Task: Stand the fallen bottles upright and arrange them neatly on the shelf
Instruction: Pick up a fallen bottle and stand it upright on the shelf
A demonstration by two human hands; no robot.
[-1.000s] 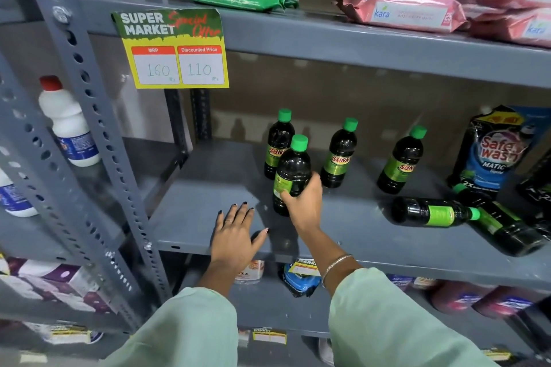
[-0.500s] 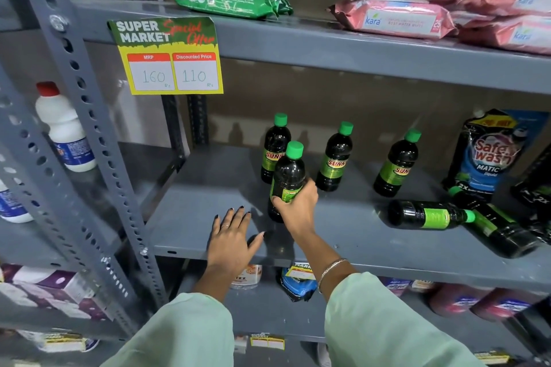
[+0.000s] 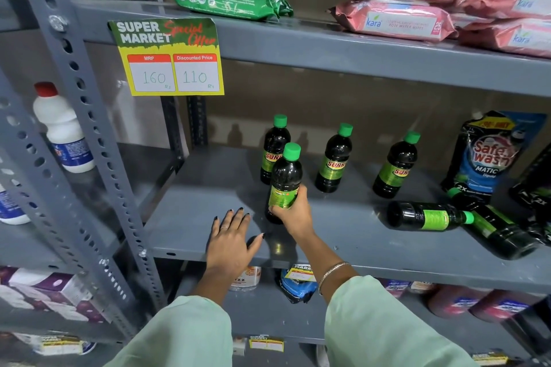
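The left hand [image 3: 231,243] is lying flat with fingers spread on the grey metal shelf [image 3: 343,243], gripping nothing. Just to its right, the right hand [image 3: 293,213] is keeping its grip clamped around the lower body of an upright dark green-capped bottle [image 3: 285,176] near the shelf's front. Farther right, two matching fallen bottles [image 3: 429,216] are lying on their sides.

even, soft indoor light from above and the near side; the grey shelf [image 3: 208,211] shows faint shadows behind the upright bottles [image 3: 335,158] and a small glare spot near its front edge. wide-angle bending curves the left uprights; corners look slightly soft.
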